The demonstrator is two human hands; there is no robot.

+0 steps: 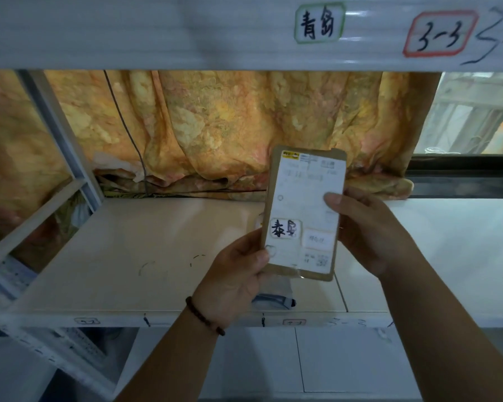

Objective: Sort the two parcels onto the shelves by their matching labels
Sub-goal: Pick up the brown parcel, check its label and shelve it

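I hold a flat brown cardboard parcel (302, 216) upright in front of the middle shelf. Its white shipping label faces me, with a sticker of black handwritten characters (283, 228) at its lower left. My left hand (238, 274) grips the parcel's bottom left corner, and a second, greyish plastic parcel (276, 297) pokes out beneath that hand. My right hand (369, 233) clasps the parcel's right edge, thumb on the label. On the shelf beam above, a green-bordered tag (319, 23) carries handwritten characters, and a red-bordered tag (440, 33) reads 3-3.
The white shelf board (157, 256) stretches in front of me, backed by an orange patterned curtain (215, 126). A slanted metal upright (58, 134) stands at the left. A window (474, 114) shows at the right. Small tags mark the lower beam (294, 322).
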